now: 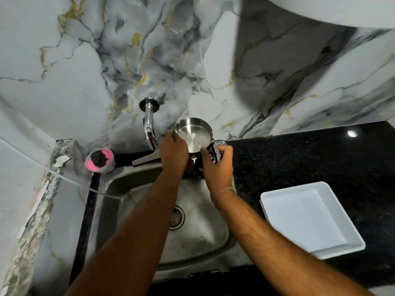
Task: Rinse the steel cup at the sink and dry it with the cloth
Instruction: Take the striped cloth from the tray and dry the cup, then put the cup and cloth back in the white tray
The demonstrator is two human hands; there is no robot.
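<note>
The steel cup (193,135) is held above the back rim of the sink (111,189), tipped so its shiny inside faces me. My left hand (174,155) grips its left side and underside. My right hand (218,165) is closed around a dark patterned cloth (214,151), bunched against the cup's lower right edge. The wall tap (148,122) hangs just left of the cup; I see no water running from it.
A pink tub with a dark scrubber (99,160) sits at the sink's back left corner. A white rectangular tray (310,218) lies on the black granite counter (320,159) to the right. The drain (177,216) is in the sink's middle.
</note>
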